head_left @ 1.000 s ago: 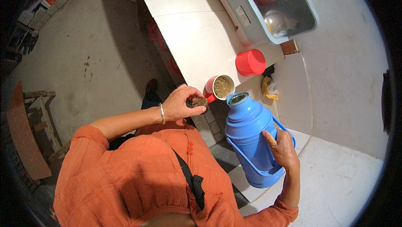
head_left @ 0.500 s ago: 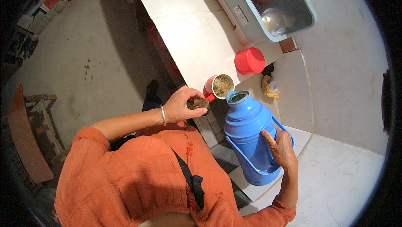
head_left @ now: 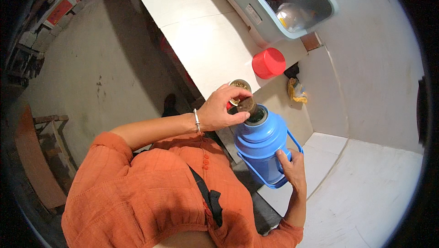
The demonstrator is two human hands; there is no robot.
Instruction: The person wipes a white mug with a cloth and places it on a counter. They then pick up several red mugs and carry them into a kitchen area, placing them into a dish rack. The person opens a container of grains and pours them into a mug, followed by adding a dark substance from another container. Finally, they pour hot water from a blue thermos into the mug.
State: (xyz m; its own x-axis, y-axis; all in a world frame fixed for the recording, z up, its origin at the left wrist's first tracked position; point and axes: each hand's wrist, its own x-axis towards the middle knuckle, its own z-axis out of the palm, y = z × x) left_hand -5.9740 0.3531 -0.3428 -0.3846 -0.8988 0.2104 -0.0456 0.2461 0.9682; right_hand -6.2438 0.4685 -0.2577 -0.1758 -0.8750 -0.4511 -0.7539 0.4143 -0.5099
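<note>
My left hand (head_left: 219,111) pinches a brown cork stopper (head_left: 247,105) between thumb and fingers, right at the open mouth of a blue thermos flask (head_left: 261,133). The cork looks tilted over the mouth's rim; whether it touches is hard to tell. My right hand (head_left: 293,168) grips the flask's side handle, and the flask leans with its mouth toward the table. Behind my left fingers, a mug (head_left: 241,83) with loose tea leaves in it is partly hidden. A red cup-shaped lid (head_left: 269,63) rests upside down near the table's end.
The white-topped table (head_left: 196,33) runs away to the far left. On it stands a grey-blue plastic bin (head_left: 251,12) with red cups inside. A yellow crumpled packet (head_left: 297,90) lies by the wall (head_left: 366,74). A wooden stool (head_left: 39,165) is at far left.
My left hand has brought the cork stopper rightward and up to the flask's mouth. The flask has shifted a little left and stands more upright. My hand now covers part of the mug.
</note>
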